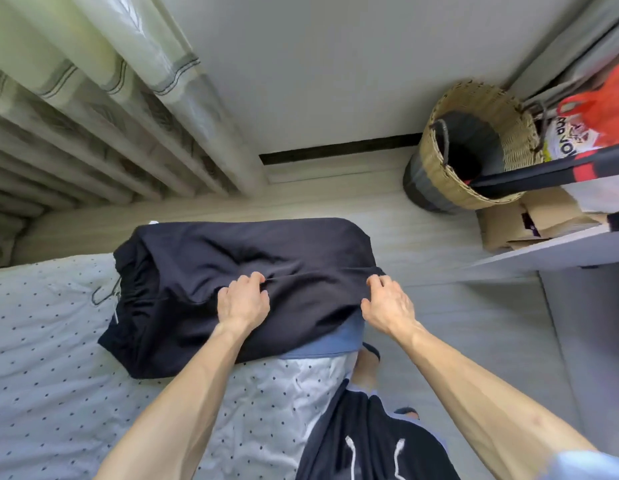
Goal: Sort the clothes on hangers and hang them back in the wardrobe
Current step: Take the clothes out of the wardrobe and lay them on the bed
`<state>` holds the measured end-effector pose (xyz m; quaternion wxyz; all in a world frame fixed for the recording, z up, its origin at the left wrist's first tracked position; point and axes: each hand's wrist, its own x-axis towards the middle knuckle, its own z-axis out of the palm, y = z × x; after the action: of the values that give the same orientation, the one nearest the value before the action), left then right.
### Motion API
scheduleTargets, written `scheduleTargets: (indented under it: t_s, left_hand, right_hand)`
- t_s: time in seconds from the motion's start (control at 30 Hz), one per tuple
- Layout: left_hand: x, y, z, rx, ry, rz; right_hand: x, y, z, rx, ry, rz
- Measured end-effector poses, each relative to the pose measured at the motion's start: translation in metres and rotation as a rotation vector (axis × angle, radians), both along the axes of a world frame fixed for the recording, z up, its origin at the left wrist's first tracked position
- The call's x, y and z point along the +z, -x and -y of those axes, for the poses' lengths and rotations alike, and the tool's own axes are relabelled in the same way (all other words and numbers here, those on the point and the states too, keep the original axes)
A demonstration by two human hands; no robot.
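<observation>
Pinching the garment (231, 258) at its right end: left hand (244, 301) curled on a fold, right hand (387, 306) curled on the edge. Spread flat over the bed (51, 341) corner, long axis left to right, atop a blue cloth (335, 339). Hanger (105, 296) hook poking out at the far left end, well apart from both hands and nearer the left. Likely smoothing before lifting by that hook.

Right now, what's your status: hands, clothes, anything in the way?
Left hand and right hand both pinching the dark garment. Garment on the bed, hanger hook at its left edge. Nothing blocking the hands.
</observation>
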<state>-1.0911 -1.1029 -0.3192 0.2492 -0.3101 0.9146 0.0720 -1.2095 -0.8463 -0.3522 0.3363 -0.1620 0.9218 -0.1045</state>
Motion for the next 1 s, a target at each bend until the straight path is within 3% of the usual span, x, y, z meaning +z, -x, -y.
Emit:
scheduleTargets:
  t_s: [0.2, 0.37, 0.7, 1.0]
  left_hand:
    - [0.027, -0.012, -0.095, -0.092, -0.132, 0.160]
    - [0.066, 0.009, -0.199, -0.278, -0.214, 0.163]
    - [0.165, 0.134, -0.421, -0.863, -0.261, -0.146]
    - [0.297, 0.260, -0.610, -1.293, -0.393, -0.603]
  right_hand:
    - [0.029, -0.043, -0.119, -0.078, 0.006, 0.183]
    - [0.098, -0.045, -0.235, -0.175, 0.089, 0.038]
    - [0.238, -0.035, -0.446, -0.570, 0.216, -0.560]
    - [0.331, -0.028, -0.571, -0.879, 0.059, -0.866]
